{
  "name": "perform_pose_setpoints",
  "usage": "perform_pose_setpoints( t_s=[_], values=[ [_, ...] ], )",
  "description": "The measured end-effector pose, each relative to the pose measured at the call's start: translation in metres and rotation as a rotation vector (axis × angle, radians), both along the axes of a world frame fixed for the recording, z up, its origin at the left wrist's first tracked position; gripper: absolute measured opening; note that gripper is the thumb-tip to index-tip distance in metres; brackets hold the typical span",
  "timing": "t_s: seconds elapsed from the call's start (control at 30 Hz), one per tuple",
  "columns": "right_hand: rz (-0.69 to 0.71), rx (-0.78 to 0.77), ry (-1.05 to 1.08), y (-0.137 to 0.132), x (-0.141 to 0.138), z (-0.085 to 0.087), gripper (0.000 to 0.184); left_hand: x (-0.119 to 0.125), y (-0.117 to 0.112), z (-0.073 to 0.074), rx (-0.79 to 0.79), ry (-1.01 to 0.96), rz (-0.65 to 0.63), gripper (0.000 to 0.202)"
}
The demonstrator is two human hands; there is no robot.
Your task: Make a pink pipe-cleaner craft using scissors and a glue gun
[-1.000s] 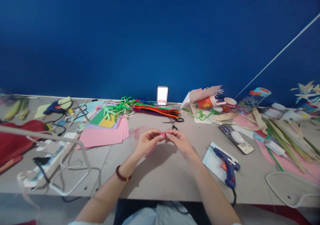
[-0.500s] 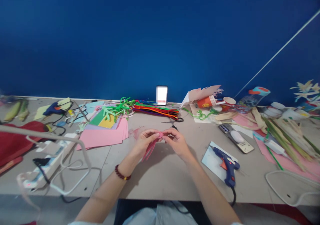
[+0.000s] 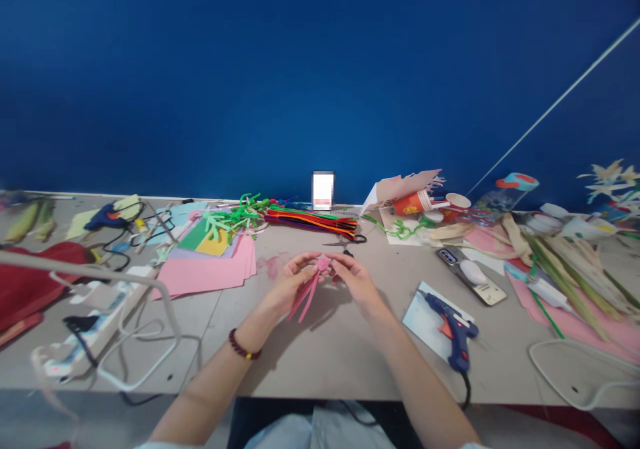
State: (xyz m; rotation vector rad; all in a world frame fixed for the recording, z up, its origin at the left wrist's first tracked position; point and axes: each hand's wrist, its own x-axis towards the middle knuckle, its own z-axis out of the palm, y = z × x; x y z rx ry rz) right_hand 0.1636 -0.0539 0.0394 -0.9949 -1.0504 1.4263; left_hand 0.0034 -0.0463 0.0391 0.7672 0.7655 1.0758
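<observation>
Over the middle of the table, a small pink pipe-cleaner piece (image 3: 324, 263) sits between my hands, with a knotted head and long pink ends hanging down toward me. My left hand (image 3: 296, 277), with a dark bead bracelet at its wrist, pinches it at the head's left side. On the other side, the fingertips of my right hand (image 3: 353, 276) are bent in against the head. Just beyond my hands lie black-handled scissors (image 3: 357, 239) and a bundle of multicoloured pipe cleaners (image 3: 310, 222).
On the right, a blue glue gun (image 3: 456, 332) rests on a pale sheet, near a phone (image 3: 493, 294) with a white mouse-like object on it. Pink paper (image 3: 200, 277) and green pipe-cleaner pieces (image 3: 233, 219) lie left. A power strip (image 3: 95, 326) with cables stands further left.
The pink piece has turned slightly, so its head faces me more and its hanging ends show longer and spread apart. My fingers have shifted a little around it.
</observation>
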Motion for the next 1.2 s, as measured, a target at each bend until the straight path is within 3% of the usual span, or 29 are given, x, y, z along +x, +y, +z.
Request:
perform_pose_setpoints(
  t_s=[0.23, 0.37, 0.53, 0.7, 0.9, 1.2],
  values=[
    [0.061, -0.103, 0.089, 0.000, -0.002, -0.002, 0.032, 0.005, -0.004, 0.001, -0.084, 0.012, -0.022, 0.032],
    [0.041, -0.140, 0.130, 0.002, -0.001, -0.004, 0.032, 0.007, -0.005, -0.002, -0.176, 0.060, -0.153, 0.027],
    [0.034, -0.173, 0.171, 0.005, 0.000, -0.008, 0.034, 0.007, -0.007, -0.005, -0.159, 0.008, -0.233, 0.025],
    [0.044, -0.194, 0.201, 0.005, 0.000, -0.010, 0.035, 0.009, -0.007, -0.007, -0.224, -0.052, -0.218, 0.022],
    [-0.006, -0.122, 0.122, 0.003, -0.002, -0.006, 0.031, 0.011, -0.008, -0.007, -0.192, -0.109, -0.207, 0.020],
    [-0.018, -0.006, 0.004, 0.004, -0.001, -0.010, 0.027, 0.013, -0.007, -0.007, -0.156, -0.035, -0.108, 0.028]
  ],
)
